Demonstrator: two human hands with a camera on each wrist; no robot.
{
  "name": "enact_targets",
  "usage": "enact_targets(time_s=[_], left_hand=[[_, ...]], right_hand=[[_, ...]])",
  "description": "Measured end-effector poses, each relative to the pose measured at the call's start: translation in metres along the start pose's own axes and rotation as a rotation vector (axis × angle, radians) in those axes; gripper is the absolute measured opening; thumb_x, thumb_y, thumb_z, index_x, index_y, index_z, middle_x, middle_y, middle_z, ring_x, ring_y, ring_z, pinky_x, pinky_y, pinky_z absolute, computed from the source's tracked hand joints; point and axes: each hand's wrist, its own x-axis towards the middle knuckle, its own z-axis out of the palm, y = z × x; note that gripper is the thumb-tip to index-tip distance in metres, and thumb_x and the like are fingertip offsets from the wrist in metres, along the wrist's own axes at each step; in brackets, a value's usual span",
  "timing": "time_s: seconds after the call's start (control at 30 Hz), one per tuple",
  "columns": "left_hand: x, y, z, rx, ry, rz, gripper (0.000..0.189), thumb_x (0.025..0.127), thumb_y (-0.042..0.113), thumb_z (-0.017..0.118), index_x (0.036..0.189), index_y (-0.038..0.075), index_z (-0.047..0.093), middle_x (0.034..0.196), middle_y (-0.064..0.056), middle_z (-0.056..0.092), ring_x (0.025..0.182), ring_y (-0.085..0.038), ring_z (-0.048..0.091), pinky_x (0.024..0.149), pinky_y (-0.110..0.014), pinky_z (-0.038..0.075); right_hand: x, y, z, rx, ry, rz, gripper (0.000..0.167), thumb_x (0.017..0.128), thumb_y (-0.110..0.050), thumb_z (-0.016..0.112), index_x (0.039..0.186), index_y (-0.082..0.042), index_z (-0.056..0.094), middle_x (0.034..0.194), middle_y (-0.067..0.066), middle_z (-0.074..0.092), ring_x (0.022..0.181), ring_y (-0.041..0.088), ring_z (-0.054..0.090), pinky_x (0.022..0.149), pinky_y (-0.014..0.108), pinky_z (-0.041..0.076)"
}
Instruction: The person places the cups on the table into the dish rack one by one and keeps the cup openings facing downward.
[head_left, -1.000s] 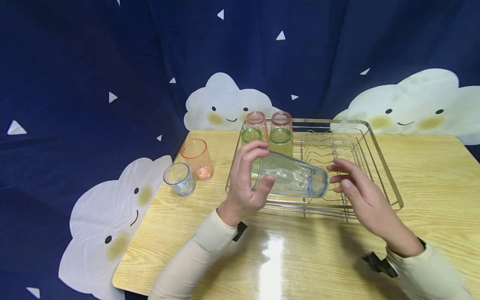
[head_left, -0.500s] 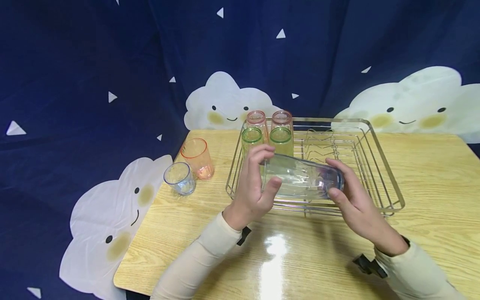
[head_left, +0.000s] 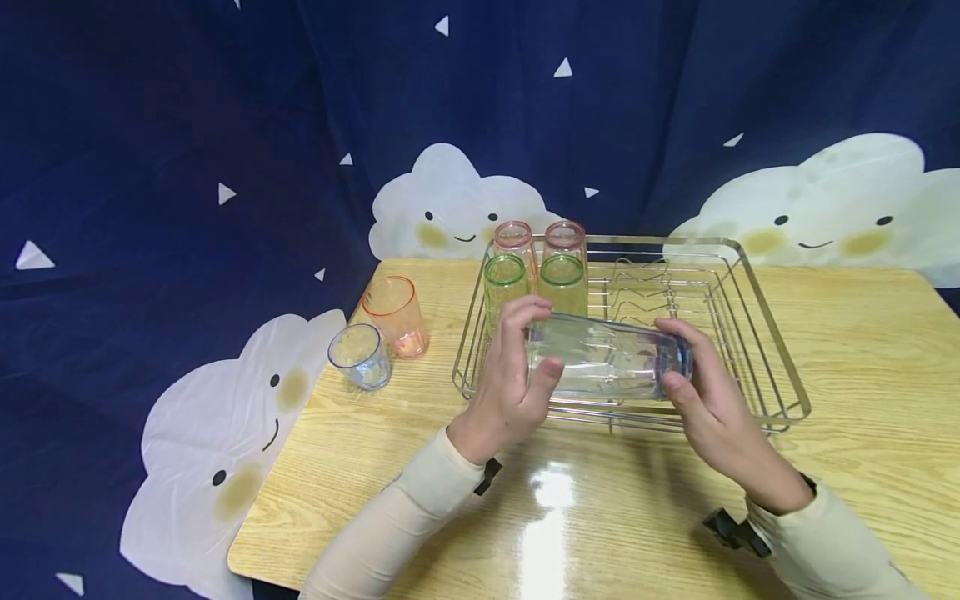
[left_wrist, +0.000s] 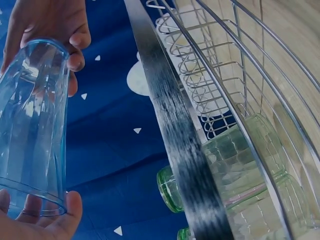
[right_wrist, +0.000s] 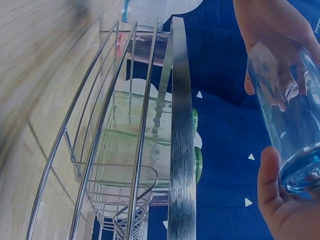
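Observation:
A tall clear bluish glass (head_left: pixel 600 357) lies sideways in the air between the two hands, over the front of the wire rack (head_left: pixel 780 350). My left hand (head_left: pixel 512 383) grips its rim end, thumb on the near side and fingers over the far side. Around the thick base, the right hand (head_left: pixel 712 408) has its thumb and fingers curled. In the left wrist view the glass (left_wrist: pixel 37 125) spans from one hand to the other. Behind it, two green glasses (head_left: pixel 562 287) and two pink glasses (head_left: pixel 566 237) stand upside down in the rack's left part.
To the left of the rack, an orange-rimmed glass (head_left: pixel 396 317) and a short blue-rimmed glass (head_left: pixel 360 357) stand upright on the wooden table (head_left: pixel 600 517). Wire dividers (head_left: pixel 641 287) rise inside the rack. A dark blue curtain (head_left: pixel 480 100) with clouds hangs behind.
My right hand has closed round the glass's base, which it was apart from a second ago. The glass has shifted slightly right and levelled, with the left hand following.

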Motion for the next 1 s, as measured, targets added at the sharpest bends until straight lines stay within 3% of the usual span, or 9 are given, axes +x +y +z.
enact_targets(time_s=[0.07,0.2,0.33,0.5,0.63,0.83,0.9,1.0], left_hand=[[0.000,0.000,0.000,-0.010,0.012,0.004,0.064,0.104,0.056,0.016,0.125,-0.002,0.036,0.128,-0.022,0.049,0.120,-0.030,0.050,0.103,-0.037,0.043],[-0.001,-0.001,-0.002,-0.029,0.040,0.005,0.064,0.105,0.055,0.018,0.124,-0.003,0.038,0.128,-0.021,0.050,0.118,-0.030,0.051,0.100,-0.037,0.044],[-0.002,-0.002,-0.003,-0.033,0.053,0.005,0.063,0.105,0.054,0.019,0.123,-0.003,0.039,0.127,-0.021,0.051,0.117,-0.030,0.053,0.099,-0.036,0.045],[-0.005,-0.003,-0.004,-0.029,0.045,-0.011,0.063,0.105,0.054,0.019,0.124,-0.003,0.039,0.127,-0.021,0.052,0.118,-0.030,0.053,0.102,-0.037,0.045],[-0.008,-0.005,-0.007,-0.006,0.009,-0.041,0.065,0.105,0.055,0.018,0.126,-0.002,0.039,0.129,-0.020,0.052,0.122,-0.030,0.053,0.106,-0.037,0.043],[-0.012,-0.013,-0.016,0.025,-0.011,-0.091,0.068,0.104,0.056,0.018,0.128,-0.003,0.044,0.130,-0.018,0.054,0.121,-0.028,0.054,0.093,-0.040,0.049],[-0.012,-0.016,-0.021,0.031,-0.001,-0.105,0.068,0.105,0.054,0.019,0.128,-0.003,0.047,0.129,-0.019,0.054,0.120,-0.027,0.054,0.089,-0.040,0.050],[-0.013,-0.020,-0.030,0.052,0.004,-0.130,0.067,0.106,0.052,0.020,0.126,-0.004,0.050,0.129,-0.018,0.055,0.121,-0.028,0.054,0.095,-0.042,0.049]], right_hand=[[0.000,0.000,0.000,0.063,-0.007,-0.009,0.049,0.101,0.003,0.043,0.148,0.004,0.032,0.135,-0.013,0.049,0.103,0.001,0.055,0.080,0.012,0.048],[0.000,-0.002,0.000,0.133,-0.022,0.003,0.067,0.085,0.017,0.058,0.147,0.006,0.034,0.137,-0.005,0.048,0.106,0.003,0.057,0.085,0.011,0.051],[0.001,-0.005,0.000,0.094,-0.028,0.004,0.080,0.074,0.025,0.064,0.146,0.005,0.036,0.135,-0.006,0.051,0.102,0.002,0.060,0.083,0.012,0.053],[0.004,-0.006,-0.001,0.040,-0.030,-0.005,0.081,0.072,0.024,0.067,0.145,0.005,0.039,0.123,-0.009,0.055,0.095,0.002,0.060,0.081,0.012,0.053],[0.006,-0.010,-0.003,-0.059,-0.022,0.036,0.080,0.074,0.015,0.073,0.146,-0.003,0.043,0.120,-0.017,0.055,0.092,-0.001,0.059,0.082,0.009,0.051],[0.010,-0.015,-0.009,-0.177,0.007,0.021,0.080,0.072,0.006,0.080,0.144,-0.008,0.048,0.104,-0.018,0.059,0.087,-0.006,0.060,0.082,0.005,0.049],[0.011,-0.015,-0.012,-0.189,0.024,0.009,0.079,0.071,0.005,0.081,0.143,-0.006,0.049,0.104,-0.019,0.059,0.087,-0.007,0.060,0.083,0.004,0.048],[0.012,-0.016,-0.016,-0.190,0.040,0.007,0.078,0.071,0.004,0.082,0.142,-0.006,0.050,0.110,-0.020,0.058,0.088,-0.007,0.059,0.083,0.003,0.047]])
